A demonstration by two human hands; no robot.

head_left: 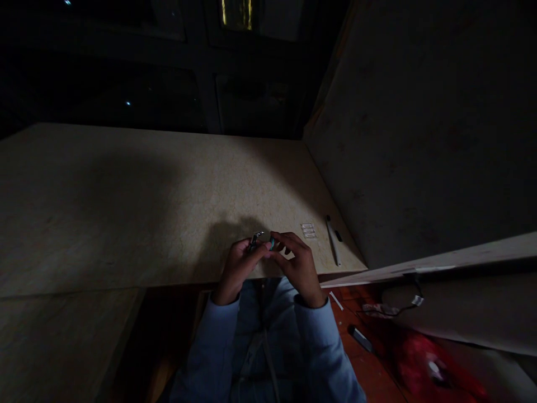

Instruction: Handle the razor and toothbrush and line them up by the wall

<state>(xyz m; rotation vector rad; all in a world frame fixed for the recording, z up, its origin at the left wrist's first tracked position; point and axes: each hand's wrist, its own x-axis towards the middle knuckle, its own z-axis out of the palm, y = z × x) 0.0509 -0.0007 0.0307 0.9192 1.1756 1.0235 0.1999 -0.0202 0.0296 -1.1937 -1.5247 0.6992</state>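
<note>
In the dim head view my left hand (240, 263) is closed around a small dark object with a shiny metal end (254, 239), whose kind I cannot make out. My right hand (298, 261) pinches a small teal piece (272, 243) between thumb and fingertips. The left thumb reaches over to that piece and seems to touch it. Both hands are close together above the front edge of the pale stone-look ledge (168, 212). Just right of them lie several small clear strips (308, 230). Farther right rests a slim white pen-like tool (334, 240) beside a short black piece (338, 235).
A dark window (201, 101) runs behind the ledge, and a wall (419, 140) closes off the right side. On the reddish floor lie a grey and black object (361, 338), a white strip (336, 300) and a red bag-like item (436, 366). A cable (403, 310) hangs nearby.
</note>
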